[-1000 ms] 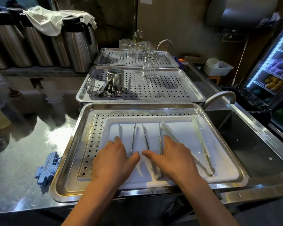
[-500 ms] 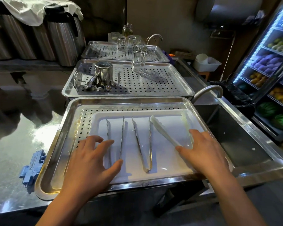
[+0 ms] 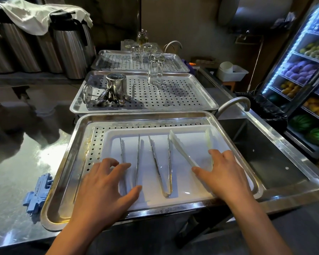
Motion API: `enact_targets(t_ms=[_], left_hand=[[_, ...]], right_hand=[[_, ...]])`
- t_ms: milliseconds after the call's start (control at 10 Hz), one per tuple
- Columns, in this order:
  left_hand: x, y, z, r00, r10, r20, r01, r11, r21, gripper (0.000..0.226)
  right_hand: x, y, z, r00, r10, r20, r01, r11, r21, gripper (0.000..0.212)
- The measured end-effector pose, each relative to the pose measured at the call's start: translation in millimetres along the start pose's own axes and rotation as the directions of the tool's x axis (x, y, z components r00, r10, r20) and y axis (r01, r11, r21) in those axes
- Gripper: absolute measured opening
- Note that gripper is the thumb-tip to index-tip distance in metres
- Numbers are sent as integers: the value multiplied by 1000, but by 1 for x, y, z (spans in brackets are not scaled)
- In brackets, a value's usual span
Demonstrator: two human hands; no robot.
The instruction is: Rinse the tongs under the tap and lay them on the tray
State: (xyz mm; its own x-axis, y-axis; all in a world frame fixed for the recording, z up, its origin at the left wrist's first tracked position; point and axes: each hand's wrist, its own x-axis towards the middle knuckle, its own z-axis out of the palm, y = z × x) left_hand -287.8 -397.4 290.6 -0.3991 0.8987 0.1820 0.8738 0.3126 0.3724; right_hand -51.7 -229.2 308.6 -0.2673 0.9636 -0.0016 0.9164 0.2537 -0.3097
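A perforated steel tray point(image 3: 66, 173) holds a white board point(image 3: 151, 197) with three tongs side by side. The left metal tongs point(image 3: 138, 159) lie partly under my left hand point(image 3: 107, 188), whose fingers spread loosely over them. The middle metal tongs point(image 3: 160, 166) lie free between my hands. The white plastic tongs point(image 3: 180, 150) lie at the right, their hinge end hidden under my right hand point(image 3: 223, 175), which rests over them with relaxed fingers. The tap point(image 3: 234, 104) arches over the sink at the right.
The sink basin point(image 3: 271, 155) lies right of the tray. Behind stand two more perforated trays, one with a steel cup point(image 3: 116, 85) and a glass point(image 3: 156, 69). Steel flasks line the back left. A blue plastic piece point(image 3: 38, 194) lies on the wet counter; a fruit fridge stands far right.
My hands have moved apart, the left toward the left tongs, the right toward the white tongs at the right. The middle tongs came into full view. The camera shifted left.
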Motion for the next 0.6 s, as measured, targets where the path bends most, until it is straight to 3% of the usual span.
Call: enact_targets(t_ms=[400,500,600], left_hand=[[1,4,-6,999,28,46,-32,996,83,77],[3,4,-9,998,68,-6,-67,997,44,72],[13,7,-8,997,79,-24,-78,996,43,77]], right_hand=[[-3,6,-3,999,-26,-22,27,999,45,85],[-8,18,-8,996,-16,-84,28,990,141,70],[-2,24,-9,970,-5,-244,89,938,334,54]])
